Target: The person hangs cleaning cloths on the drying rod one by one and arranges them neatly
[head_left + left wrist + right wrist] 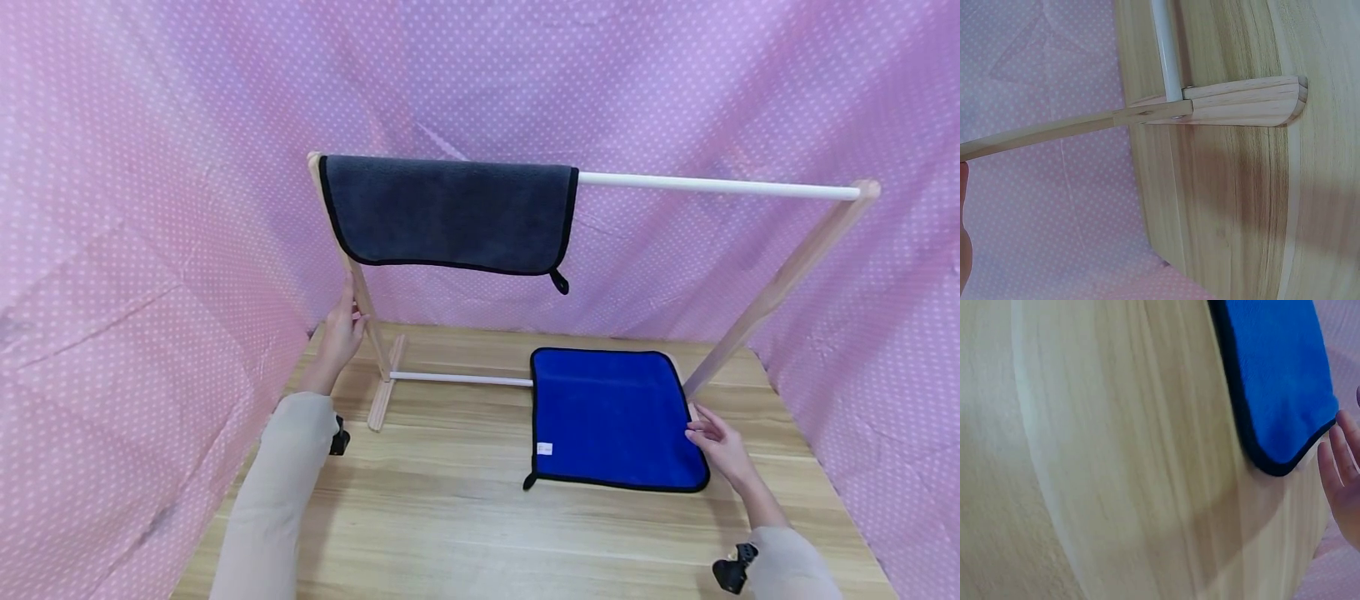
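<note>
A dark grey towel (450, 215) with black edging hangs over the white top rod of a wooden rack (780, 287), at its left end. My left hand (343, 332) touches the rack's left post, one finger pointing up along it. In the left wrist view, a bit of that hand (964, 231) meets the post's edge. A blue towel (611, 421), also black-edged, lies spread over the right part of the lower rod and onto the table. At its right edge my right hand (722, 446) has its fingertips close against the border, fingers fairly straight in the right wrist view.
The wooden table (442, 517) carries the rack, whose left foot (378, 408) rests near the table's left side. A white lower rod (461, 379) runs between the posts. Pink dotted cloth (652, 75) surrounds the table at the back and both sides.
</note>
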`<state>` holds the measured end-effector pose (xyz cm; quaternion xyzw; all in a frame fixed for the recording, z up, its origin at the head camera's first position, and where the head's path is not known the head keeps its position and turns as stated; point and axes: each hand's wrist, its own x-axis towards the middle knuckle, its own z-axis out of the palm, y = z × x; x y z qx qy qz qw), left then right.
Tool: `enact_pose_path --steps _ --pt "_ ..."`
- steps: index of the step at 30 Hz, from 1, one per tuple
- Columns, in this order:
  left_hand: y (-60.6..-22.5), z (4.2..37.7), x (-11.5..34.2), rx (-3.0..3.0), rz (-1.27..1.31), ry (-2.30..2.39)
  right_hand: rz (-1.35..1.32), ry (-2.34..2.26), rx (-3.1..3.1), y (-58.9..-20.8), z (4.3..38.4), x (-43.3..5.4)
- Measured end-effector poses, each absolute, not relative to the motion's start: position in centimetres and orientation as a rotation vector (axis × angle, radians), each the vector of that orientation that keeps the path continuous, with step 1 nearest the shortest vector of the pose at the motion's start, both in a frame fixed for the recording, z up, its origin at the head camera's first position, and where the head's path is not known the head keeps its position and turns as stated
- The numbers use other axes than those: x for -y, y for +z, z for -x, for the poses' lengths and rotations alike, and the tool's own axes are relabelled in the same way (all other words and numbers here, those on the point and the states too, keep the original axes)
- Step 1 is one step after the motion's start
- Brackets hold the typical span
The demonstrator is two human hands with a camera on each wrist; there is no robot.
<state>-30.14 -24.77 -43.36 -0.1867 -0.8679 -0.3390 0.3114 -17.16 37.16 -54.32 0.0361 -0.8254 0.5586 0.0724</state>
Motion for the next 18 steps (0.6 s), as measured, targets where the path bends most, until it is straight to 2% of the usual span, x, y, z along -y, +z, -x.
enact_pose_path --steps 11,18 --pt "-43.9 30.1 24.7 2.237 0.505 -0.896 0.095 1.341 2.779 -55.0 17.8 -37.5" --pt "-44.0 30.2 24.6 2.216 0.516 -0.903 0.224 1.507 2.801 -55.1 18.6 -37.6"
